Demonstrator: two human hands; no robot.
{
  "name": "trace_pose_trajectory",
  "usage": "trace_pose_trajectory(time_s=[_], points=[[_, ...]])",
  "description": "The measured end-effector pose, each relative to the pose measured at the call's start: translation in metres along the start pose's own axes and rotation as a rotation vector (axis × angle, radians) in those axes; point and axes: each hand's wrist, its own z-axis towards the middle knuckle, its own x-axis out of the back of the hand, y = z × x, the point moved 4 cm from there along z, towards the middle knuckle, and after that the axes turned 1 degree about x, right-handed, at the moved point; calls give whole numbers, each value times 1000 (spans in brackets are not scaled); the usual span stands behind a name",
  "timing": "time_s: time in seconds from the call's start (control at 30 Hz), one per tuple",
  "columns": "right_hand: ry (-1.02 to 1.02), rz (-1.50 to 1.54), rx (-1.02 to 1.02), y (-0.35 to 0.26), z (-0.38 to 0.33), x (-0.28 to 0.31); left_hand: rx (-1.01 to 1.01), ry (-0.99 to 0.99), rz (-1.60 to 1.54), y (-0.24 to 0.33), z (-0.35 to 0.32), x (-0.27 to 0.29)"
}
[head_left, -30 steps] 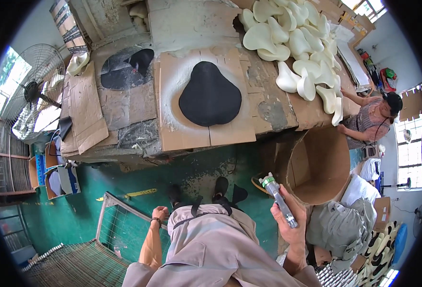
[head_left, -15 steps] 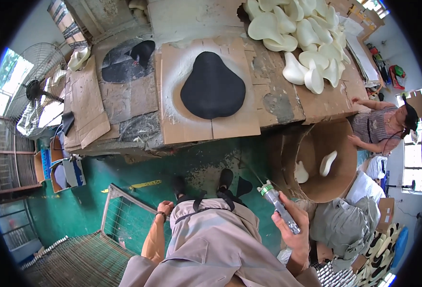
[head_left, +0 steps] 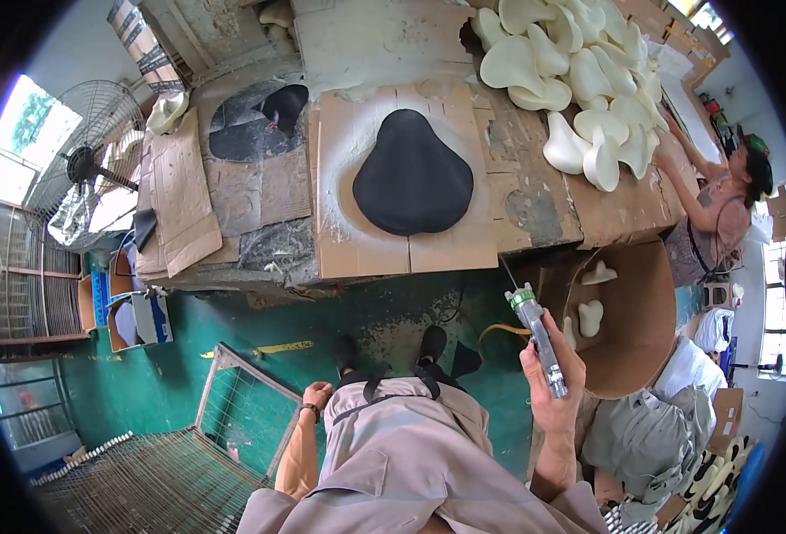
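My right hand (head_left: 555, 378) is wrapped round a metal spray gun (head_left: 538, 338) with a green ring near its front end. It holds the gun upright, short of the table edge and left of a round cardboard bin (head_left: 633, 329). My left hand (head_left: 319, 394) hangs beside my apron with its fingers curled and nothing visible in them; a dark band circles the wrist. Ahead on the table, a black saddle-shaped cover (head_left: 413, 173) lies flat on a cardboard sheet (head_left: 340, 258). Pale overspray rings the cover. Neither hand touches it.
Many cream foam saddle pieces (head_left: 580, 71) are heaped at the table's far right; several lie in the bin. Another person (head_left: 713, 205) leans over the table beside the heap. A black scrap (head_left: 284, 107), a fan (head_left: 81, 165) and a wire rack (head_left: 153, 481) are on the left.
The spray gun has risen slightly and shifted right, toward the table edge. The other person now reaches toward the foam heap, and more foam pieces show in the bin.
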Motion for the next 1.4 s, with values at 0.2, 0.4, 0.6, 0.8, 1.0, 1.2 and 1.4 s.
trace_pose_trajectory(time_s=[0.2, 0.4, 0.6, 0.8, 1.0, 1.2, 1.4], points=[[-32, -57, -59, 19, -21, 23, 41, 5, 61, -41, 14, -2], [-150, -31, -117, 4, -45, 29, 15, -24, 128, 20, 4, -4], [-164, -15, -6, -14, -28, 22, 139, -107, -133, 20, 18, 0], [-132, -27, 10, 0, -40, 39, 113, -110, -113, 43, 15, -9], [-21, 9, -61, 3, -41, 47, 54, -70, 96, 26, 4, -21], [-38, -10, -108, 32, -50, 72, 60, -50, 104, 37, -3, -36], [-149, 108, -119, 46, -48, 74, -20, 20, 26, 90, -2, -51]])
